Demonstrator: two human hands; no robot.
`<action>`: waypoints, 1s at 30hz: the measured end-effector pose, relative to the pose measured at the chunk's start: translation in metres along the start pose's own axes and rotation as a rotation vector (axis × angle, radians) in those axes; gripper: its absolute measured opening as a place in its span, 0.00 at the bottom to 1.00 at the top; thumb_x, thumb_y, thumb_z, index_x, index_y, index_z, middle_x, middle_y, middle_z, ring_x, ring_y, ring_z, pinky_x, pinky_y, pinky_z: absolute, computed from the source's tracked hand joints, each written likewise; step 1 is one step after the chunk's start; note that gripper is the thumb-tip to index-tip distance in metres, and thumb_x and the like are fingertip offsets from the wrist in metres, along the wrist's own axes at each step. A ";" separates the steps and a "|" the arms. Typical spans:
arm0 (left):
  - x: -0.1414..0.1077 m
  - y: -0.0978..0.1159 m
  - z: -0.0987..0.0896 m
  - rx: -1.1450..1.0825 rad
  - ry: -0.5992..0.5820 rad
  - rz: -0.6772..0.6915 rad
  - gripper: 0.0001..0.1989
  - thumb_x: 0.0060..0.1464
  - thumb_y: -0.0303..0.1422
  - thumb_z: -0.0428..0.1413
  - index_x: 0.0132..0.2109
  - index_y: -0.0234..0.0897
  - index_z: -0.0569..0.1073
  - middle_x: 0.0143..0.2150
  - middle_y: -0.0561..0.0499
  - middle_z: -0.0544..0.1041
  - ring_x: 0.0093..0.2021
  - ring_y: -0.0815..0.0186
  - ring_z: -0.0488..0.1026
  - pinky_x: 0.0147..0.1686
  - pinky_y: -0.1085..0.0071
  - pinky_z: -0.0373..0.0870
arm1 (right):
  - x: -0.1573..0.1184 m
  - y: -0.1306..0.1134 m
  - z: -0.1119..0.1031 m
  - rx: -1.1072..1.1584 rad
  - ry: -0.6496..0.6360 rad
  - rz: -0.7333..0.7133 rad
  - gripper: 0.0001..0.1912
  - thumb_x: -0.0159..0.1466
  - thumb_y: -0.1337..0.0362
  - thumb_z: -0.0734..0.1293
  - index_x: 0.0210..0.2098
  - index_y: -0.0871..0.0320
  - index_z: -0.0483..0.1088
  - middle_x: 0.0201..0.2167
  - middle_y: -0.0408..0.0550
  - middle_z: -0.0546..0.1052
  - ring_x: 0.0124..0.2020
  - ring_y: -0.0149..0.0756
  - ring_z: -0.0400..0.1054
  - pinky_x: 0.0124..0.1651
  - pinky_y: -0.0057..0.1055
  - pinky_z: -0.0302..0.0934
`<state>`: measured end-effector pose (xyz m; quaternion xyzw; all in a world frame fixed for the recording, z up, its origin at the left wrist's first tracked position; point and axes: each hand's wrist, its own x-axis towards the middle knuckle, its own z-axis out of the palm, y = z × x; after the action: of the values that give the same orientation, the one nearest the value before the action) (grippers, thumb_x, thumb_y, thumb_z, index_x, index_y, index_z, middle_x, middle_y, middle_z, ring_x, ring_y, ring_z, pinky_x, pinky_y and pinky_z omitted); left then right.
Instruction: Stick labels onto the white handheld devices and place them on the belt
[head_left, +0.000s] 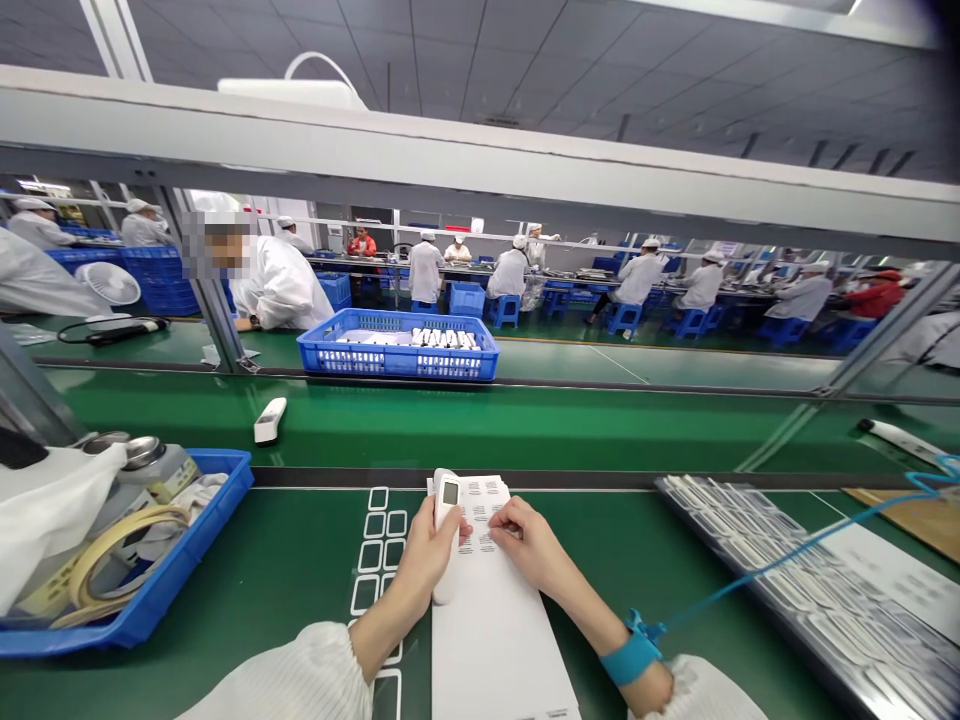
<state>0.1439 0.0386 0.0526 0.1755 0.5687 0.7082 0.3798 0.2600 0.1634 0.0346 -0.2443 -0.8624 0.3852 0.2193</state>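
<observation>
My left hand (429, 548) is closed around a white handheld device (448, 545) with a small grey screen, shaped like a forehead thermometer. It stands roughly upright over the left edge of a white label sheet (484, 487), which bears rows of small printed labels near its top. My right hand (525, 540) rests over the right side of the sheet, thumb and forefinger pinched together at the labels; what is between the fingertips is hidden. The sheet lies on a stack of white paper (499, 650). Left of it, white rounded frames (370, 555) stand out against the green bench.
A blue tray (150, 610) with bottles and tape is at left, a tray of frame-like parts (810, 590) at right. Another white device (270, 421) lies on the green belt (525, 425). Beyond stands a blue basket (397, 362). A blue cord (787, 565) runs from my right wristband.
</observation>
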 end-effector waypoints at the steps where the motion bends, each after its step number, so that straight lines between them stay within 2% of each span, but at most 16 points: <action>1: 0.000 0.000 0.000 -0.007 0.000 -0.004 0.18 0.45 0.41 0.62 0.39 0.35 0.69 0.31 0.49 0.75 0.33 0.63 0.73 0.38 0.67 0.70 | 0.001 -0.002 0.002 -0.038 0.011 0.002 0.06 0.58 0.70 0.61 0.25 0.58 0.67 0.30 0.45 0.69 0.35 0.37 0.64 0.36 0.32 0.59; 4: 0.000 -0.001 -0.001 -0.029 -0.012 -0.017 0.19 0.44 0.39 0.63 0.42 0.35 0.69 0.38 0.46 0.77 0.36 0.62 0.75 0.41 0.65 0.70 | 0.002 -0.006 0.010 -0.217 0.033 -0.023 0.09 0.60 0.73 0.58 0.25 0.58 0.62 0.32 0.48 0.69 0.37 0.39 0.63 0.38 0.34 0.58; 7: 0.000 -0.004 -0.003 -0.006 -0.032 -0.015 0.19 0.44 0.35 0.63 0.44 0.36 0.69 0.40 0.44 0.78 0.39 0.59 0.75 0.41 0.66 0.70 | -0.001 -0.007 0.016 -0.418 0.047 -0.102 0.10 0.60 0.76 0.55 0.26 0.58 0.60 0.32 0.50 0.68 0.34 0.40 0.61 0.37 0.35 0.57; 11: -0.001 -0.004 -0.005 0.049 -0.021 0.006 0.21 0.42 0.30 0.63 0.45 0.36 0.69 0.41 0.45 0.78 0.40 0.59 0.75 0.38 0.69 0.69 | -0.008 -0.005 0.017 -0.464 0.054 -0.216 0.10 0.61 0.77 0.53 0.29 0.57 0.59 0.30 0.49 0.67 0.32 0.39 0.61 0.34 0.34 0.57; 17: -0.001 -0.003 -0.006 0.080 -0.042 0.022 0.20 0.43 0.29 0.61 0.45 0.36 0.68 0.40 0.46 0.77 0.39 0.60 0.74 0.38 0.69 0.68 | -0.012 -0.014 0.010 -0.265 0.003 -0.199 0.06 0.64 0.70 0.55 0.33 0.57 0.61 0.33 0.48 0.69 0.34 0.38 0.63 0.37 0.34 0.58; 21: 0.001 -0.008 -0.006 0.085 -0.042 0.041 0.18 0.43 0.30 0.62 0.42 0.36 0.68 0.36 0.48 0.76 0.37 0.61 0.74 0.36 0.69 0.68 | -0.008 -0.015 0.005 -0.083 -0.001 -0.093 0.08 0.62 0.68 0.56 0.27 0.57 0.61 0.28 0.46 0.68 0.30 0.35 0.62 0.34 0.31 0.55; 25: 0.002 -0.006 -0.007 0.067 -0.045 0.038 0.17 0.42 0.28 0.61 0.41 0.36 0.67 0.35 0.49 0.75 0.36 0.63 0.73 0.36 0.70 0.67 | 0.000 -0.015 -0.004 0.202 -0.047 0.023 0.07 0.59 0.63 0.60 0.26 0.58 0.62 0.23 0.41 0.64 0.25 0.31 0.57 0.29 0.27 0.51; 30: -0.003 0.006 -0.007 -0.086 -0.179 -0.034 0.16 0.40 0.26 0.60 0.39 0.35 0.66 0.35 0.51 0.72 0.34 0.66 0.71 0.36 0.68 0.68 | 0.011 -0.038 -0.017 0.434 -0.147 0.008 0.09 0.56 0.60 0.64 0.26 0.59 0.63 0.23 0.42 0.65 0.24 0.29 0.56 0.28 0.27 0.51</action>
<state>0.1389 0.0315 0.0569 0.2121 0.5045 0.7069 0.4482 0.2511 0.1574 0.0762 -0.1660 -0.7722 0.5792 0.2017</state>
